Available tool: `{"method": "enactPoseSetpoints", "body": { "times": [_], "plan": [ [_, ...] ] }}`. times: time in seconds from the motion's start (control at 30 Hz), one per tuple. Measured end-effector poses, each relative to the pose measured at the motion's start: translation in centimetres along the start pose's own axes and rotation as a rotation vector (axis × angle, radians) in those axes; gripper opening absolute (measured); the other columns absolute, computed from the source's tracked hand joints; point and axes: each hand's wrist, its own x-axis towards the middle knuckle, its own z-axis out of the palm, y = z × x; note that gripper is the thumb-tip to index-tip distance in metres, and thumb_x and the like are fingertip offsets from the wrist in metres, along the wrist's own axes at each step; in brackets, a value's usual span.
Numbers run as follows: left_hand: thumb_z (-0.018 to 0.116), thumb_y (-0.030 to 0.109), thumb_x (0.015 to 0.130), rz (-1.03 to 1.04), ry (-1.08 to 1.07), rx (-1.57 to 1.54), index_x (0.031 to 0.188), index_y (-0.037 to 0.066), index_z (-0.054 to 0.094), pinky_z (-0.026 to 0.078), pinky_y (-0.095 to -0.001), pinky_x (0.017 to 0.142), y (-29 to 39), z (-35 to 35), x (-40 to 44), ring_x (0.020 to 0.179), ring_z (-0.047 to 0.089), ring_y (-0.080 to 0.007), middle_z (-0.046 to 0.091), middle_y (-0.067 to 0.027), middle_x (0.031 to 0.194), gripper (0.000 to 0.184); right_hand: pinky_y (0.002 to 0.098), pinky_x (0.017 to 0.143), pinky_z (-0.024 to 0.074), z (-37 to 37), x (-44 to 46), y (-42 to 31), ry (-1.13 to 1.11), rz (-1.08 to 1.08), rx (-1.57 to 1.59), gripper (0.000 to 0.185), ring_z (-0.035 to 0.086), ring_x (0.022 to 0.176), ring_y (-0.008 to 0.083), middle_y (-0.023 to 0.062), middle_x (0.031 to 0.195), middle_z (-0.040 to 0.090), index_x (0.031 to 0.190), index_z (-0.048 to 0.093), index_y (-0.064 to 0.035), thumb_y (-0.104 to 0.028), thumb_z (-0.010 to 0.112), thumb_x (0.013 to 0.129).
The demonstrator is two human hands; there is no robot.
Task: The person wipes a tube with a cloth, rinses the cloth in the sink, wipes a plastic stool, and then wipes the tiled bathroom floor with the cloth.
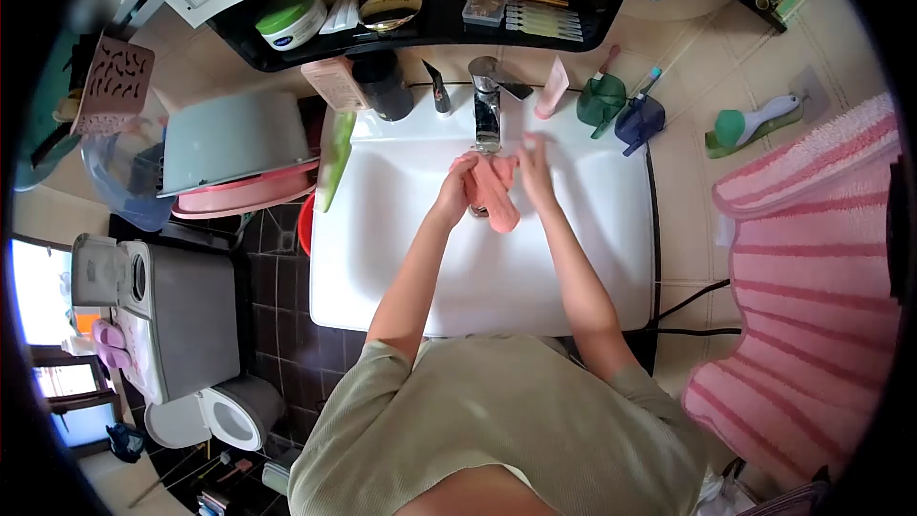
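Note:
Under the chrome faucet (pixel 486 100), a wet-looking pink sock (pixel 493 189) hangs over the white sink basin (pixel 382 239). My left hand (pixel 457 191) is closed on the sock's left side, and its toe end droops toward the drain, which it partly covers. My right hand (pixel 536 172) is just right of the sock, with its fingers apart and pointing up toward the faucet. No grip by that hand shows, though its fingers are slightly smeared. I cannot make out whether water is running.
On the sink's back ledge are a black cup (pixel 383 86), a small black tube (pixel 437 88) and a pink tube (pixel 552 89). Green (pixel 602 100) and blue (pixel 640 122) toothbrush cups stand at right. A black shelf (pixel 420 38) overhangs the back. Stacked basins (pixel 234 139) sit left.

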Motion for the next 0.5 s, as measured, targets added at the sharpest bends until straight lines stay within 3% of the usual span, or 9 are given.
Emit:
{"method": "enactPoseSetpoints", "body": {
  "times": [0.1, 0.23, 0.33, 0.4, 0.5],
  "plan": [
    [0.045, 0.023, 0.091, -0.107, -0.098, 0.161, 0.111, 0.006, 0.051, 0.042, -0.0327, 0.089, -1.1, -3.0, 1.8, 0.099, 0.055, -0.0179, 0.058, -0.0069, 0.108, 0.027, 0.0295, 0.076, 0.0481, 0.5, -2.2, 0.3, -0.362, 0.217, 0.373, 0.041, 0.059, 0.086, 0.0135, 0.0074, 0.1, 0.06, 0.129, 0.044, -0.0099, -0.021, 0.053, 0.091],
    [0.048, 0.014, 0.087, -0.09, -0.213, 0.236, 0.106, 0.005, 0.056, 0.045, -0.0267, 0.082, -0.4, -4.4, 1.8, 0.09, 0.057, -0.0145, 0.06, -0.0053, 0.1, 0.022, 0.0285, 0.075, 0.0512, 0.8, -1.7, -0.6, -0.348, 0.087, 0.433, 0.029, 0.061, 0.087, 0.016, 0.0098, 0.099, 0.063, 0.117, 0.057, -0.0049, -0.012, 0.055, 0.089],
    [0.055, 0.011, 0.085, 0.028, -0.071, 0.409, 0.109, 0.002, 0.058, 0.047, -0.0251, 0.073, 1.4, -3.4, 0.1, 0.079, 0.06, -0.0132, 0.064, -0.0048, 0.095, 0.026, 0.0279, 0.076, 0.0494, 0.4, -0.5, 0.0, -0.284, -0.086, 0.192, 0.025, 0.062, 0.086, 0.0163, 0.0108, 0.1, 0.063, 0.109, 0.062, -0.0002, -0.007, 0.055, 0.086],
    [0.062, 0.014, 0.083, 0.02, 0.038, 0.544, 0.107, -0.001, 0.058, 0.049, -0.0258, 0.069, 1.5, -6.3, 0.9, 0.076, 0.06, -0.0127, 0.064, -0.0056, 0.096, 0.029, 0.0276, 0.077, 0.0478, 0.5, 0.7, 1.5, -0.226, -0.178, 0.112, 0.026, 0.062, 0.084, 0.0177, 0.0114, 0.097, 0.063, 0.106, 0.062, 0.0019, -0.007, 0.059, 0.082],
    [0.071, 0.013, 0.078, 0.103, 0.235, 0.621, 0.107, -0.005, 0.051, 0.05, -0.0269, 0.063, 1.4, -8.2, 1.7, 0.07, 0.06, -0.0137, 0.064, -0.0093, 0.088, 0.04, 0.0285, 0.076, 0.0477, -0.1, 0.3, -0.4, -0.377, -0.202, -0.05, 0.026, 0.061, 0.086, 0.021, 0.0129, 0.092, 0.062, 0.102, 0.065, -0.0007, -0.011, 0.064, 0.078]
  ]
}}
